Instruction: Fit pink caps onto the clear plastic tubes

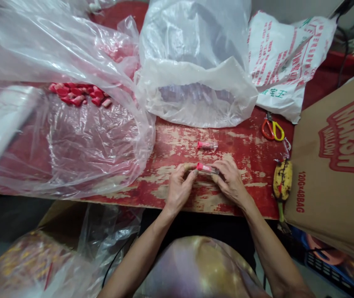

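Between my two hands, just above the worn red table, is a small clear tube with a red cap (207,168). My left hand (181,182) pinches its capped end between thumb and fingers. The clear end is gripped by my right hand (229,178). A second clear tube with a red cap (207,145) lies on the table a little beyond my hands. Off to the left, a pile of red caps (79,93) sits in the mouth of a large clear plastic bag (96,136).
Behind the tubes stands a big translucent bag (195,111) holding clear tubes. A white printed sack (285,62), scissors (273,128), a spotted banana (282,180) and a cardboard box (328,165) line the right side. The table's front edge (127,204) runs before my body.
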